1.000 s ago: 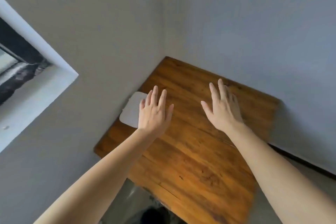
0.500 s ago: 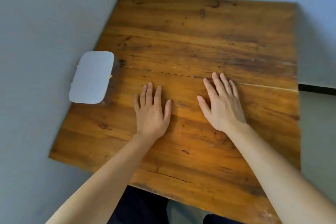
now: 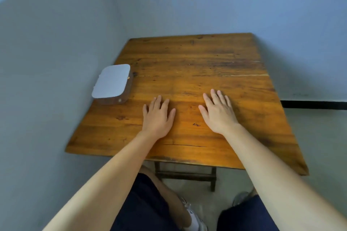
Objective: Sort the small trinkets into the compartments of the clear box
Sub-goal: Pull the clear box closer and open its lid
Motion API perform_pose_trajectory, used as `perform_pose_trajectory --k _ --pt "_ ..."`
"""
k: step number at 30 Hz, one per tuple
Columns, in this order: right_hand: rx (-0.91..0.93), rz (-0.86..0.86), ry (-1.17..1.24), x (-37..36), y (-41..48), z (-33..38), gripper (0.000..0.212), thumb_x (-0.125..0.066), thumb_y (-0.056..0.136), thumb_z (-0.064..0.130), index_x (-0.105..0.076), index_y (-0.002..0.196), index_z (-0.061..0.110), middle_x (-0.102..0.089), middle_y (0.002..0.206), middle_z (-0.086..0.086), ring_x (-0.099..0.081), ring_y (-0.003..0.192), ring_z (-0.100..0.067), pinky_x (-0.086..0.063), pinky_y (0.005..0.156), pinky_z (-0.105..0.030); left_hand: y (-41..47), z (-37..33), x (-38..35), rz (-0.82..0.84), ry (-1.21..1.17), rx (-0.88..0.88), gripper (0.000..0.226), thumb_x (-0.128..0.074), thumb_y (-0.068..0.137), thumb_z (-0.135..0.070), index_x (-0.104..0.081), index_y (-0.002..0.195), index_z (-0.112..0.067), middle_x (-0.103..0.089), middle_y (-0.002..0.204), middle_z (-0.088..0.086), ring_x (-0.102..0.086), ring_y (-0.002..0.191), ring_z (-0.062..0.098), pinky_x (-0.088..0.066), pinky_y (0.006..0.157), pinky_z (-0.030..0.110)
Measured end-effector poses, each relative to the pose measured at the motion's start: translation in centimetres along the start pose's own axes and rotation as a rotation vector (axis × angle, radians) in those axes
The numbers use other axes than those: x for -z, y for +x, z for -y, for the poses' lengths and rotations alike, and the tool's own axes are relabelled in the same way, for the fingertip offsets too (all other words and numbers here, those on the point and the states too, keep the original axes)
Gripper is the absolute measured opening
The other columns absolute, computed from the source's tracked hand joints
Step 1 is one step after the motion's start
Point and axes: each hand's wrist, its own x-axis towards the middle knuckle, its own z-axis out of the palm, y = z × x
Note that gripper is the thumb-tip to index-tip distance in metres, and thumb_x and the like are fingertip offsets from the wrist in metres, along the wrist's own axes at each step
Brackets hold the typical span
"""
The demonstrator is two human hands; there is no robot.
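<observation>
So: L hand [image 3: 157, 116], R hand [image 3: 218, 112] flat, splayed, empty on table [image 3: 187, 58]; lidded box [image 3: 112, 82] at L edge.

A plain, bare room here, more like a spare corner of a home than any lab or shop. A worn wooden desk [image 3: 197, 65], scratched and cracked along the grain, is pushed right into the corner where two blank pale grey walls [image 3: 187, 0] meet. Under the desk, a dark wooden leg frame [image 3: 185, 175] stands on a grey concrete floor [image 3: 317, 146]. To the right of the desk, a dark skirting strip [image 3: 313, 104] runs along the wall's foot.
</observation>
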Motion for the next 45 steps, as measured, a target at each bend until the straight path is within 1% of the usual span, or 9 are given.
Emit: perform_pose_trajectory --k 4,8,13,18,26,31,36,41,45 --pt "-0.025 -0.015 0.008 -0.3 -1.7 0.3 0.063 -0.015 0.102 0.054 -0.013 0.157 0.023 -0.002 0.165 -0.007 0.002 0.151 -0.025 0.003 0.122 -0.042 -1.7 2.2 1.1 0.024 0.095 -0.05 0.06 -0.026 0.1 -0.055 -0.035 0.149 -0.022 -0.024 0.161 0.01 -0.015 0.15 0.027 -0.011 0.12 0.055" --pt "-0.031 -0.08 -0.004 -0.8 -1.8 0.3 0.063 -0.015 0.101 0.056 -0.016 0.156 0.025 -0.006 0.165 -0.006 -0.002 0.151 -0.024 0.003 0.12 -0.041 0.1 4.7 3.2 -0.094 0.205 -0.031 0.06 -0.024 0.101 -0.053 -0.031 0.151 -0.02 -0.016 0.163 0.013 -0.008 0.151 0.029 -0.01 0.12 0.056" --pt "-0.034 -0.123 0.018 -1.0 -1.7 0.2 0.061 -0.02 0.101 0.057 -0.023 0.155 0.027 -0.013 0.164 -0.004 -0.006 0.151 -0.023 0.002 0.119 -0.04 5.3 7.9 5.1 -0.155 0.242 0.245 0.067 -0.03 0.1 -0.05 -0.017 0.154 -0.013 -0.007 0.163 0.02 -0.003 0.15 0.038 -0.004 0.118 0.06" --pt "-0.036 -0.148 0.047 -1.1 -1.5 -0.1 0.06 -0.022 0.1 0.057 -0.028 0.153 0.028 -0.017 0.163 -0.003 -0.009 0.151 -0.022 -0.003 0.12 -0.043 7.7 7.7 4.6 -0.077 0.255 0.449 0.074 -0.024 0.099 -0.055 -0.011 0.155 -0.008 -0.008 0.162 0.023 -0.005 0.148 0.044 -0.006 0.116 0.066" --pt "-0.038 -0.17 0.058 -1.2 -1.5 -0.2 0.059 -0.025 0.1 0.056 -0.032 0.151 0.027 -0.021 0.162 -0.004 -0.013 0.15 -0.022 -0.006 0.121 -0.043 4.1 4.1 3.3 -0.096 0.227 0.21 0.073 -0.016 0.098 -0.058 -0.013 0.156 -0.012 -0.009 0.164 0.017 -0.005 0.15 0.039 -0.007 0.118 0.061" --pt "-0.08 -0.182 0.113 -0.9 -1.8 0.4 0.064 -0.031 0.1 0.054 -0.026 0.154 0.02 -0.021 0.162 -0.006 -0.014 0.15 -0.021 -0.006 0.12 -0.038 -0.3 -0.4 2.0 -0.162 0.136 -0.08 0.065 -0.023 0.1 -0.054 -0.03 0.152 -0.016 -0.026 0.161 0.013 -0.017 0.149 0.036 -0.011 0.117 0.058" --pt "-0.132 -0.231 0.204 -0.5 -2.8 0.7 0.068 -0.044 0.099 0.047 -0.019 0.154 0.018 -0.021 0.162 -0.007 -0.021 0.149 -0.023 -0.018 0.117 -0.036 -2.8 -2.0 1.4 -0.196 0.075 -0.367 0.055 -0.026 0.101 -0.051 -0.044 0.145 -0.023 -0.039 0.156 0.003 -0.027 0.147 0.026 -0.016 0.12 0.053" --pt "-0.093 -0.266 0.21 -0.4 -3.0 0.8 0.073 -0.051 0.096 0.044 -0.014 0.154 0.02 -0.019 0.163 -0.005 -0.024 0.147 -0.023 -0.026 0.116 -0.037 -1.9 -0.7 1.9 -0.183 0.049 -0.259 0.066 -0.031 0.096 -0.062 -0.038 0.149 -0.023 -0.032 0.159 0.007 -0.017 0.15 0.028 -0.005 0.122 0.053" --pt "-0.019 -0.259 0.209 -0.3 -3.2 0.9 0.076 -0.05 0.096 0.044 -0.006 0.155 0.025 -0.013 0.164 -0.001 -0.022 0.148 -0.02 -0.028 0.114 -0.037 -1.3 0.3 2.5 -0.191 0.002 -0.25 0.073 -0.03 0.092 -0.069 -0.042 0.147 -0.023 -0.036 0.157 0.003 -0.022 0.149 0.025 -0.013 0.122 0.05"
